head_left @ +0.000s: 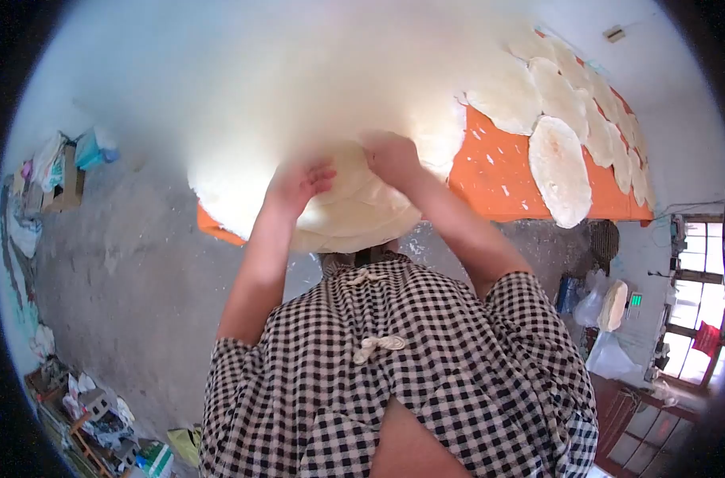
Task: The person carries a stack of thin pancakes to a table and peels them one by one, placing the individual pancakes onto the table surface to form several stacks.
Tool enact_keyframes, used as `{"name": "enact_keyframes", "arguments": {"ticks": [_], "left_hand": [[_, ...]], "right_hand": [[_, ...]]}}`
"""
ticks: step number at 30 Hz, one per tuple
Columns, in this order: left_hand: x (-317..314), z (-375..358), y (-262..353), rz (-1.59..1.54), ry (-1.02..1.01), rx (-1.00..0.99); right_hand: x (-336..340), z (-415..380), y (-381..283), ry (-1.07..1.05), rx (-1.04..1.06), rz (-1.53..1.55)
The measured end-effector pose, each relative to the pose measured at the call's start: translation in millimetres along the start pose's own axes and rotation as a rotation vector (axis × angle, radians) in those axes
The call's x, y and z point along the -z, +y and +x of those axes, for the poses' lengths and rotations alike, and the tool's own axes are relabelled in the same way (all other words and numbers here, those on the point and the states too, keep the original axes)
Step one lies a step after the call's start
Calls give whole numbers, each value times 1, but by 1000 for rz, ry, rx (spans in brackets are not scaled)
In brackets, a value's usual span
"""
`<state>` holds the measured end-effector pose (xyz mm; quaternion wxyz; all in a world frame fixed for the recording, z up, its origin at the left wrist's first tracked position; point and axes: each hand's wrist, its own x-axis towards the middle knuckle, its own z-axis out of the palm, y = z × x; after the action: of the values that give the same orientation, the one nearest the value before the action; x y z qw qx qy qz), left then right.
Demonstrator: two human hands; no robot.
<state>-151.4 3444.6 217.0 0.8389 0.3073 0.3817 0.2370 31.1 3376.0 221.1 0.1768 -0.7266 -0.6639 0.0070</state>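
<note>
A stack of large round flatbreads (354,227) lies in front of my body at the edge of an orange-covered table (490,171). Over the left part of the stack is my left hand (302,183), its fingers bent and slightly apart, with nothing visible in them. My right hand (392,159) is closed above the stack's right side. Its fingertips fade into a pale blur, so what they hold, if anything, is hidden. The same haze covers the far side of the stack.
More flatbreads overlap on the orange cover to the right, with one oval flatbread (560,171) near its front edge. A cardboard box (66,187) and bags stand at the left wall. Clutter (99,414) lies lower left; a window (697,295) is at right.
</note>
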Motion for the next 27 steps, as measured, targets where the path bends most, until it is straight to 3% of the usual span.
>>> {"name": "enact_keyframes", "arguments": {"ticks": [1,3,4,5,6,8,11,12,13,18,21,24,27], "left_hand": [[3,-6,-2,-11,42,18],[17,-20,-5,-8,0,32],[25,-28,-7,-13,-7,31],[32,-38,-9,-28,54,-9],[37,-46,-11,-40,115,-47],[51,-51,-17,-104,241,-162],[60,-58,-23,-97,571,-484],[51,-62,-16,-80,714,-506],[52,-64,-13,-86,680,-474],[65,-56,-4,-183,483,-287],[59,-45,-5,-160,516,-218],[76,-36,-3,-114,432,-95],[78,-31,-5,-82,412,-83]], "right_hand": [[13,11,8,-43,-33,-27],[57,41,22,133,-117,-22],[80,58,42,176,-13,-118],[115,67,30,260,-88,-56],[147,73,10,357,-87,-187],[179,75,-22,404,-84,-253],[147,77,-45,441,132,-318],[114,77,-42,593,331,-181],[86,70,-50,449,295,-400],[-40,31,-81,62,423,-157],[-45,19,-69,248,476,-94],[-24,23,-61,-30,414,-15],[-10,15,-60,-108,399,18]]}}
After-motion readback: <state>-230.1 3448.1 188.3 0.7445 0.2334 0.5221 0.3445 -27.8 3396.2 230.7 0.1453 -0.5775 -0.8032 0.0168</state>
